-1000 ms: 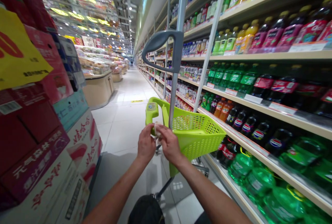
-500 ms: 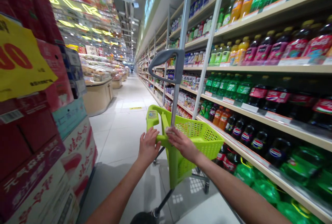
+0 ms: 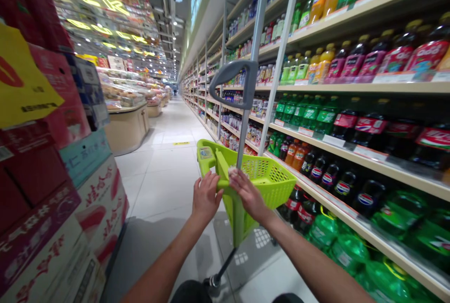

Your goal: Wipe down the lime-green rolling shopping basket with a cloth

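Observation:
A lime-green wheeled shopping basket (image 3: 281, 179) stands in the aisle just ahead of me, with a metal pole (image 3: 246, 125) rising to a grey pull handle (image 3: 234, 76). My left hand (image 3: 206, 197) rests on the basket's near rim with its fingers spread and holds nothing. My right hand (image 3: 248, 193) lies on the rim beside the pole. Its fingertips press a small white wad (image 3: 232, 170) against the rim. The two hands are a short way apart.
Shelves of soft-drink bottles (image 3: 351, 125) run along the right, close to the basket. Stacked red and white cartons (image 3: 52, 190) with a yellow sign (image 3: 24, 83) wall the left. The tiled aisle (image 3: 165, 167) runs ahead past a beige display counter (image 3: 126, 125).
A second ago both hands were together at the white wad near the pole's base. They have since parted onto the basket's rim, and the basket has moved a little forward and right.

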Demonstrator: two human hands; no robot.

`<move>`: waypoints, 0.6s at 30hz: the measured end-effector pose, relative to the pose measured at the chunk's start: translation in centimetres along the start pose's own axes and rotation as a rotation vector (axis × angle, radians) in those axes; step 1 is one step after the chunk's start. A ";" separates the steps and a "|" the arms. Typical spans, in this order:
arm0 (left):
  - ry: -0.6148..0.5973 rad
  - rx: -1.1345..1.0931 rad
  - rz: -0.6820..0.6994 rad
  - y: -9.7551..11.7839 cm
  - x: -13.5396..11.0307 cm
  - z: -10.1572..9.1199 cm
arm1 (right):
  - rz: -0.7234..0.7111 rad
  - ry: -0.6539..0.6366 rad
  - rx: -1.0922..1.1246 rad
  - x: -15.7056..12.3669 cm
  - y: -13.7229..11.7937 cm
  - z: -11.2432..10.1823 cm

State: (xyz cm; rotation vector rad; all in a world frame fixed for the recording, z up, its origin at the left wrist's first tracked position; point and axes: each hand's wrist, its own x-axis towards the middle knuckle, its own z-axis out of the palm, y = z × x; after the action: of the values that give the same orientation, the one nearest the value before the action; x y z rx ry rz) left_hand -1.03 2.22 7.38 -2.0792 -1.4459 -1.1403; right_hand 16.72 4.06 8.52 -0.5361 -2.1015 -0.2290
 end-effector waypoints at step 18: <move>-0.214 -0.055 0.056 -0.9 0.7 -1.1 | 0.247 0.229 -0.074 -7.9 -1.5 4.9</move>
State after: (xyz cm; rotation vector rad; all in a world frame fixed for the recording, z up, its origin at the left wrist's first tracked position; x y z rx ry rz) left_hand -2.19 2.25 8.42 -2.3252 -1.4536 -0.9709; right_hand 16.15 2.25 -0.63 -0.7697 -1.7926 -0.2151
